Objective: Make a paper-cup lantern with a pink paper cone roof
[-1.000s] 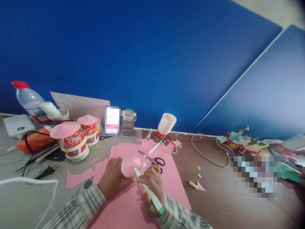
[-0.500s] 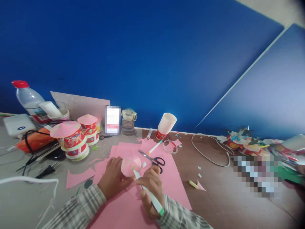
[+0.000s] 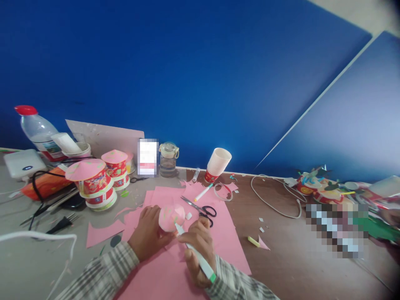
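barely anything shifting since earlier frames: marker [image 3: 196, 255] tip sitting slightly lower against pink paper cone [image 3: 170, 216].

head view: left hand [image 3: 146, 233] curling round cone's left side, steadying it on pink sheet [image 3: 168, 271]; its fingertips hidden behind cone. right hand [image 3: 199, 245] gripping marker, mid-barrel hidden in fist, tip touching cone's lower right edge. scissors [image 3: 200, 208] lying just beyond right hand.

This looks like a craft workspace set against a blue partition wall [image 3: 193, 75]. The surface [image 3: 281, 258] is strewn with pink paper sheets [image 3: 225, 237], scissors [image 3: 200, 209], markers [image 3: 203, 193], stacked paper cups [image 3: 218, 163], finished cup-and-cone models [image 3: 93, 181], paper scraps and loose cables [image 3: 275, 200].
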`<action>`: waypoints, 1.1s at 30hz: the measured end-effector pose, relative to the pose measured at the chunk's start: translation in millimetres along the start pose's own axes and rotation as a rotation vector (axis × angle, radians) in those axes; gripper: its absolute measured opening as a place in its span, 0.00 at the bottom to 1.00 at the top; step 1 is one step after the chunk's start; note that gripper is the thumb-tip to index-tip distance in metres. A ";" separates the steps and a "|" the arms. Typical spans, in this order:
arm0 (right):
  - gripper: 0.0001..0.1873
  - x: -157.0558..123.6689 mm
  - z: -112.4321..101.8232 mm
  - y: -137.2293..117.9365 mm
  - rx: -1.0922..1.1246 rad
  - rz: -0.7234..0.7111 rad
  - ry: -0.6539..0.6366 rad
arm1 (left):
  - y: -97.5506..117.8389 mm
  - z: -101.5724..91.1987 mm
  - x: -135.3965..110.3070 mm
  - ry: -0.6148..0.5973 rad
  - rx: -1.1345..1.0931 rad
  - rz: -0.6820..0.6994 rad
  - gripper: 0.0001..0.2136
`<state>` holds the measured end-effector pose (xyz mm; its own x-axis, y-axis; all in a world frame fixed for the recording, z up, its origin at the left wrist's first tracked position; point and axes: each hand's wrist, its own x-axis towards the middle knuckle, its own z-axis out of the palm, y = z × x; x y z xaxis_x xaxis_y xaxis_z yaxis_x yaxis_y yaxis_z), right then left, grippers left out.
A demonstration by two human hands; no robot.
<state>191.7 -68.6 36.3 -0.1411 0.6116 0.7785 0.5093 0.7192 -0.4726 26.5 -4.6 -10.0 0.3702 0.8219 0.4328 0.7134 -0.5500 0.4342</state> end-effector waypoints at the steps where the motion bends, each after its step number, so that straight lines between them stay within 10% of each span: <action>1: 0.23 -0.1 -0.1 0.1 0.001 0.000 -0.005 | -0.1 0.2 -0.1 0.001 -0.005 -0.003 0.13; 33: 0.22 -2.9 3.7 4.6 0.012 0.049 0.012 | -0.4 -0.4 0.4 -0.001 -0.013 0.018 0.13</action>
<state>191.3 -66.0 30.3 -0.1066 0.6420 0.7593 0.5050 0.6928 -0.5149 26.1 -4.1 -9.7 0.3834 0.8119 0.4403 0.6985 -0.5668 0.4369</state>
